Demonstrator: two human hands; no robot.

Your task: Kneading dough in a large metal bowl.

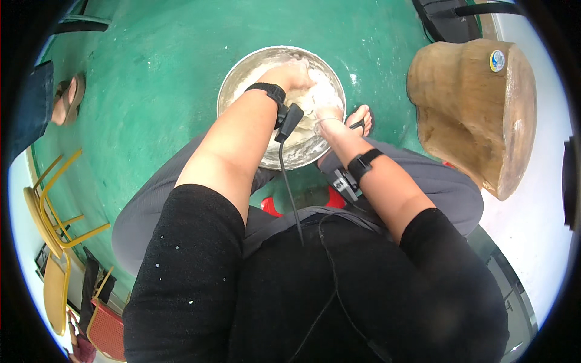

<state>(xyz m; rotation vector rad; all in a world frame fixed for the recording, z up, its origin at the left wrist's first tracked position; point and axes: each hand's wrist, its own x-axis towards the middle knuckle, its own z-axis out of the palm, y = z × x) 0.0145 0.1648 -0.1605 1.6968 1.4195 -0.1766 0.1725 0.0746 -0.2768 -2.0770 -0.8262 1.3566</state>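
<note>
A round metal basin (293,161) stands on the floor between my legs, holding white flour (328,89) and a pale, doughy mass (298,134). Both my hands reach down into it. My left hand (295,74) is dusted white and presses into the mix near the far side, its fingertips hidden. On the right side, my right hand (328,112) is sunk in the flour, with its fingers out of sight. A thin bracelet circles the right wrist. Each forearm wears a black strap with a small device (289,123), and a cable hangs from the left one.
A carved wooden stump (472,109) stands to the right on the green floor (163,66). My sandalled foot (361,118) is beside the basin. Another person's sandalled foot (68,100) is at the far left, above yellow-framed chairs (45,212). Something red (270,206) shows beneath me.
</note>
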